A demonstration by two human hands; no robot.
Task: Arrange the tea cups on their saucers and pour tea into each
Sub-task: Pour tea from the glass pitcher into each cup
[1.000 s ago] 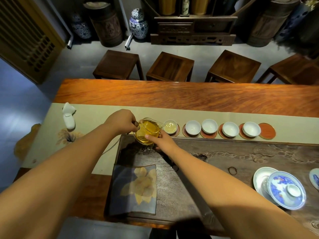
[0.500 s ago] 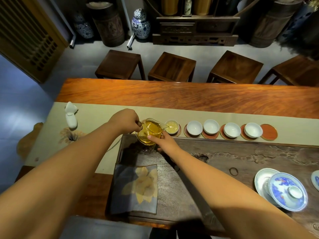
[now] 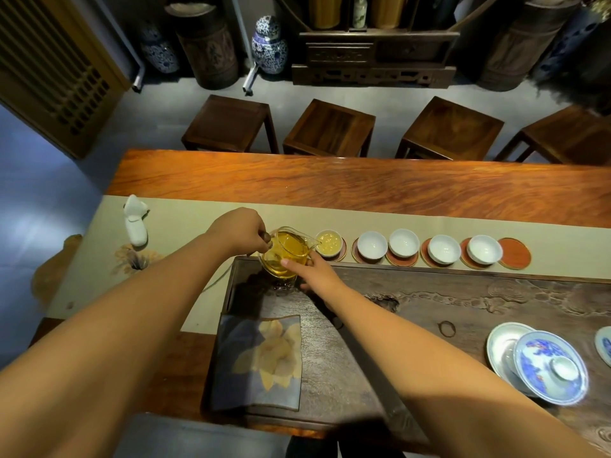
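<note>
Little has shifted: left hand (image 3: 243,231) stays clamped on the glass pitcher (image 3: 287,252) handle, right hand (image 3: 312,269) fingers steadying it, first cup (image 3: 329,242) filled, four empty.

Pitcher handle (image 3: 265,237) hidden in left hand (image 3: 243,230); right-edge dish (image 3: 605,345) cut off.

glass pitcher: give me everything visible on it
The glass pitcher is clear, rounded, and well filled with amber tea. Its spout points at the tea-filled first cup in the row and sits at its rim. The left hand grips its dark handle; the right hand steadies its near side with its fingertips. It is held above the far left corner of the dark wooden tea tray.
</note>
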